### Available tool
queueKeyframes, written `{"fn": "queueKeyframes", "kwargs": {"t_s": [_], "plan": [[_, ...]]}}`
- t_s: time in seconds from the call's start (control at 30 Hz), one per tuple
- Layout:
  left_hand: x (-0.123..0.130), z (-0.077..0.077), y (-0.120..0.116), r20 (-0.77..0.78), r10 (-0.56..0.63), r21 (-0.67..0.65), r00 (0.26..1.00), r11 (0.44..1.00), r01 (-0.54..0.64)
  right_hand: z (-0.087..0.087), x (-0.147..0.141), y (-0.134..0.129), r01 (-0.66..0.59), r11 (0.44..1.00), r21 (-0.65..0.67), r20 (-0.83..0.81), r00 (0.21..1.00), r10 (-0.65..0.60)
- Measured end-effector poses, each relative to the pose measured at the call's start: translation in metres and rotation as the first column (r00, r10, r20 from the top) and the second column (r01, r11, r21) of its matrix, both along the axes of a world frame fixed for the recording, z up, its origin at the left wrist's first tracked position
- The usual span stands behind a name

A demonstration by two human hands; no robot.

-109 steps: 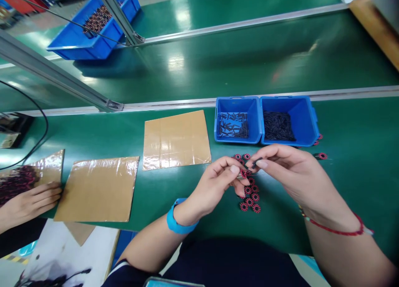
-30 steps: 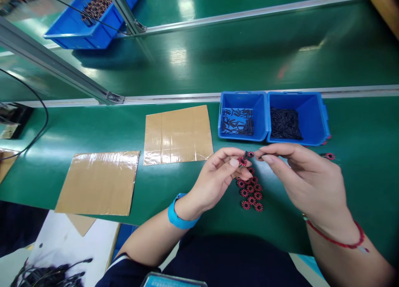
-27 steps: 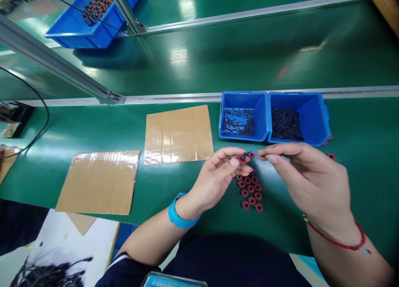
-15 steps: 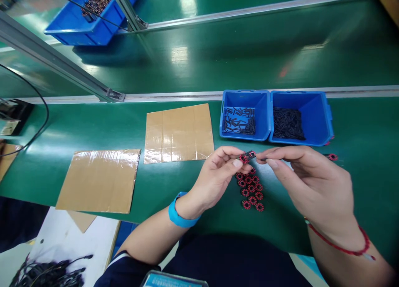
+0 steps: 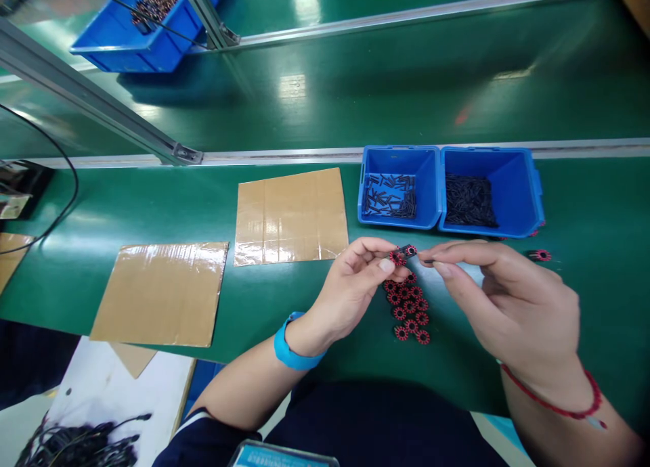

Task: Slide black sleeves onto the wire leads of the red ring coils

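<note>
The left hand's thumb and forefinger are pinched on two red-and-black rings (image 5: 396, 258), with the other fingers loosely curled beneath. The left hand (image 5: 345, 292) holds them just above the top of a cluster of matching rings (image 5: 409, 310) on the green table (image 5: 258, 304). The right hand (image 5: 521, 311) has its thumb and forefinger closed on a thin dark piece (image 5: 428, 260), its tip pointing at the held rings and very near them; whether they touch is too small to tell.

A blue band (image 5: 292, 348) circles the left wrist and a red bracelet (image 5: 556, 407) the right. Beyond the hands, two blue bins stand side by side: the left bin (image 5: 399, 161) has a scatter of short black tubes (image 5: 401, 204), the right bin (image 5: 515, 189) a dense heap of black pieces (image 5: 470, 202). A single ring (image 5: 543, 255) lies beyond the right hand. To the left are two flat cardboard sheets (image 5: 292, 216), and farther off, a large blue tray (image 5: 129, 59) of small copper-coloured parts (image 5: 157, 3)
</note>
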State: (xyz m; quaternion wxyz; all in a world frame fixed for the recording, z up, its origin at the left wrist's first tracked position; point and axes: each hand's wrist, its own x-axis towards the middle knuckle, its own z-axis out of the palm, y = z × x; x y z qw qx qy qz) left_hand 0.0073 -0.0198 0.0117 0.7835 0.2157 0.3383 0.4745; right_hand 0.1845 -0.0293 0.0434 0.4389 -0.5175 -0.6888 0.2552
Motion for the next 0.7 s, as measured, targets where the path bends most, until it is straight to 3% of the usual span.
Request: {"fn": "queueKeyframes", "kwargs": {"t_s": [0.27, 0.43, 0.57, 0.7], "plan": [[0.0003, 0.0, -0.0005, -0.02, 0.003, -0.009, 1.0, 1.0, -0.003, -0.0002, -0.0004, 0.0009, -0.002, 0.999, 0.035, 0.04, 0.999, 0.0], [0.0001, 0.0017, 0.0001, -0.021, -0.005, -0.011, 1.0, 1.0, 0.004, -0.0014, 0.001, 0.0044, -0.079, 0.995, 0.063, 0.065, 0.995, 0.075], [-0.0002, 0.0033, 0.0005, -0.021, -0.027, -0.023, 0.999, 0.999, 0.027, 0.0002, 0.0034, 0.0051, -0.017, 0.997, 0.08, 0.025, 1.0, 0.015], [0.0008, 0.0039, -0.0007, -0.061, -0.057, -0.021, 0.996, 0.998, 0.056, 0.0002, 0.0014, 0.007, -0.074, 0.995, 0.06, 0.082, 0.994, 0.069]]}}
